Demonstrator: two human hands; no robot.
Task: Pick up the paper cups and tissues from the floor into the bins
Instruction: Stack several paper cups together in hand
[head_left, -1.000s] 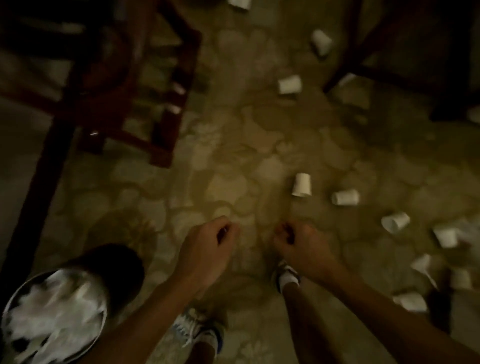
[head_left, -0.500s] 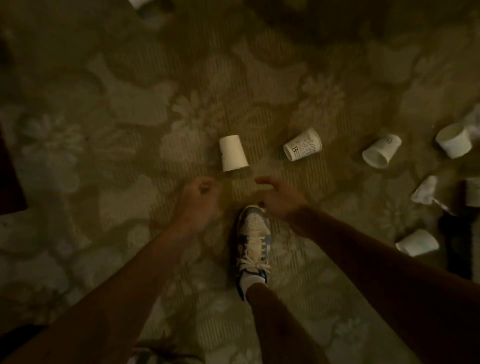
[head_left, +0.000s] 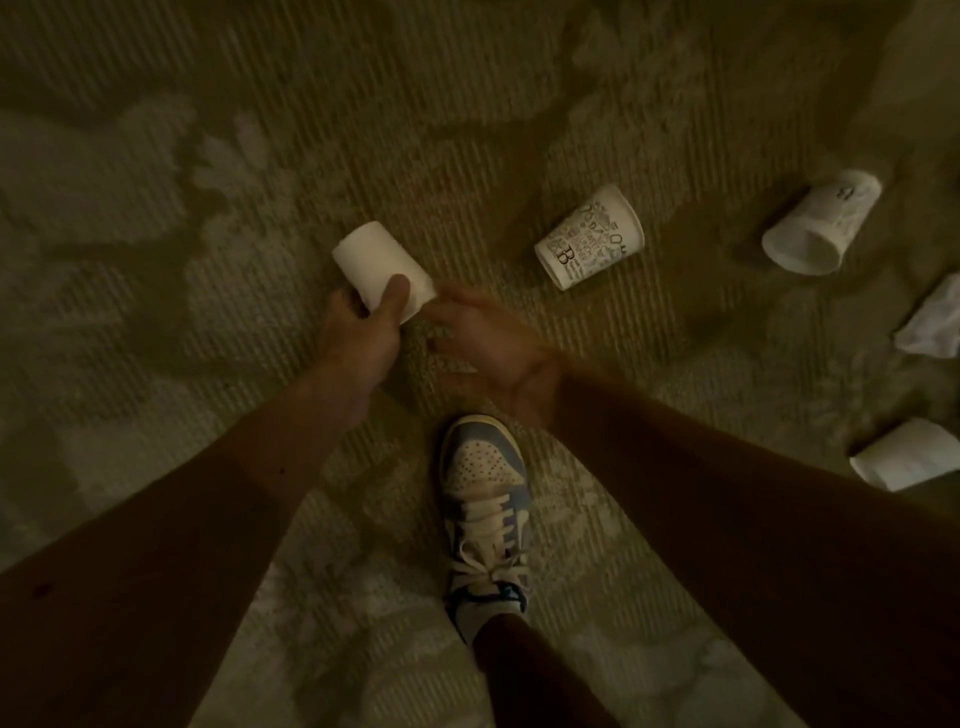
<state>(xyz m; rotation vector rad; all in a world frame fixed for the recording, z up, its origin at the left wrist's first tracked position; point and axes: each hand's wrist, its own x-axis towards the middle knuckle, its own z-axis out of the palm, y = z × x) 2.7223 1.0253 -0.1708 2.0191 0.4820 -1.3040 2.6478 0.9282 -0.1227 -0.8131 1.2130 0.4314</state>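
Dim light, patterned carpet (head_left: 467, 130). The left hand (head_left: 363, 338) grips the plain cup (head_left: 374, 260) by its wider end, thumb (head_left: 393, 296) curled over the side wall, other fingers hidden beneath. I cannot tell if the cup is clear of the floor yet. The right hand (head_left: 493, 353) is just beside it, palm up, fingers spread and blurred, holding nothing. More litter lies to the right on the carpet: a printed cup (head_left: 589, 236) on its side, near; a tipped cup (head_left: 826, 223) with its mouth facing this way, farther off; an edge cup (head_left: 909, 460) half out of view; and a crumpled tissue (head_left: 932, 322) between the last two. One shoe (head_left: 485, 493) is planted below the hands. No bin is in view.

Handling, as judged: the cups look empty, so very light and apt to roll or skid if nudged. The thin paper walls would buckle under a hard squeeze; the rolled rim and the base are the stiffest places. Best hold is likely a light wrap round the wall, or a pinch at the rim with a finger inside. The tissue is soft and shapeless, so a loose gather anywhere should do.
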